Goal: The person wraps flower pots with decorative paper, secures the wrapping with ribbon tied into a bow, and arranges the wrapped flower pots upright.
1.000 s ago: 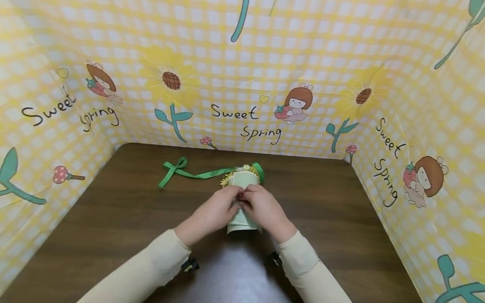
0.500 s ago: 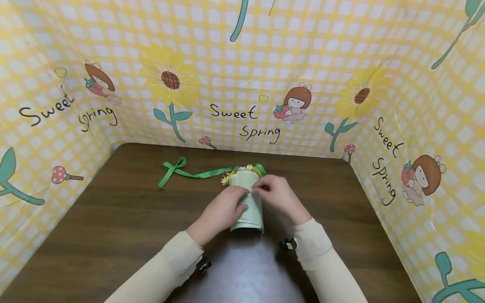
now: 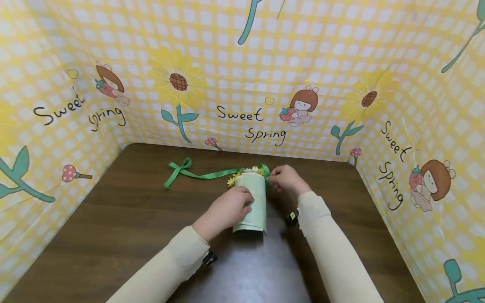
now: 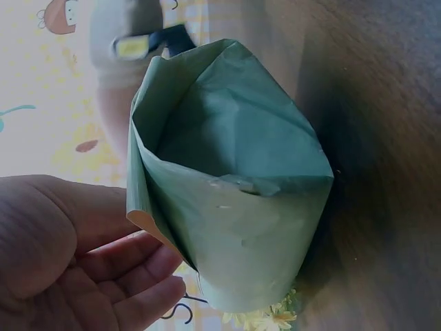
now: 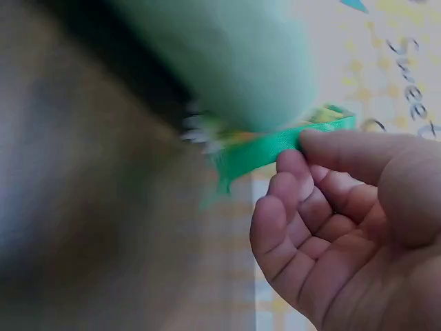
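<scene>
A pale green paper wrap (image 3: 257,206), rolled into a tube with its open end facing me, lies on the table. Small yellow and white flowers (image 3: 231,181) poke out at its far end. My left hand (image 3: 229,207) rests on the wrap's left side, fingers loosely bent over the seam. In the left wrist view a paper flap (image 4: 148,224) stands up over part of that hand (image 4: 76,258). Beside the flowers, my right hand (image 3: 286,178) pinches a green ribbon (image 5: 262,153) between thumb and forefinger; part of this ribbon is behind the wrap.
The ribbon's other end (image 3: 179,169) lies crossed in a loop on the brown table (image 3: 125,219), left of the flowers. Yellow checked cloth (image 3: 242,80) with printed flowers and lettering encloses the table on the back and sides. Dark wrist cameras (image 3: 293,216) sit below both sleeves.
Both hands were together on the seam a second ago. My right hand has left it, moved up and right, and taken the ribbon. My left hand has stayed on the wrap.
</scene>
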A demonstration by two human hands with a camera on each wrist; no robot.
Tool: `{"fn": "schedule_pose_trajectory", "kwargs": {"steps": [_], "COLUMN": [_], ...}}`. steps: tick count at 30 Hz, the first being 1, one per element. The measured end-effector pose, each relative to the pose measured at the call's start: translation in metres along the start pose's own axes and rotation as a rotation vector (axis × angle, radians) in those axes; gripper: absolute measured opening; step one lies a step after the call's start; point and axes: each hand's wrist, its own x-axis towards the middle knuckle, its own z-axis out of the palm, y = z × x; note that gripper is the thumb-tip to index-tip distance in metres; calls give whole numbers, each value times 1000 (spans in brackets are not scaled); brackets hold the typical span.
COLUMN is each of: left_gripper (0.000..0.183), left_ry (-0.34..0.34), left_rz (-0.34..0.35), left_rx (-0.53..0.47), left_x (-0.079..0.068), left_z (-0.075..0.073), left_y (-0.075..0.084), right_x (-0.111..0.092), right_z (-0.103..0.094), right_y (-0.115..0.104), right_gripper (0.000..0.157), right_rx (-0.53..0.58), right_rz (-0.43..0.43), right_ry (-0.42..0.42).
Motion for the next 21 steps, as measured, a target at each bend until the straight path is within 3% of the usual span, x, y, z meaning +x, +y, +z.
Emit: {"fn": "schedule_pose_trajectory", "kwargs": {"steps": [3, 8, 16, 21], "left_gripper": [19, 18, 16, 15], "left_ry": [-3, -16, -34, -33], "left_rz": [8, 4, 19, 22], "left_rx": [7, 35, 85, 105], "left_x": [2, 2, 4, 4], "left_z": [-1, 0, 2, 2], "left_y": [3, 7, 11, 12], "right_x": [9, 22, 26, 7], "right_z": [-14, -32, -65, -91], "right_y": [-10, -15, 13, 37], "right_gripper": [19, 19, 14, 12], "right_rx": [157, 390, 769, 905], "right_rz": [50, 112, 304, 325], "right_ry": [17, 142, 365, 395]}}
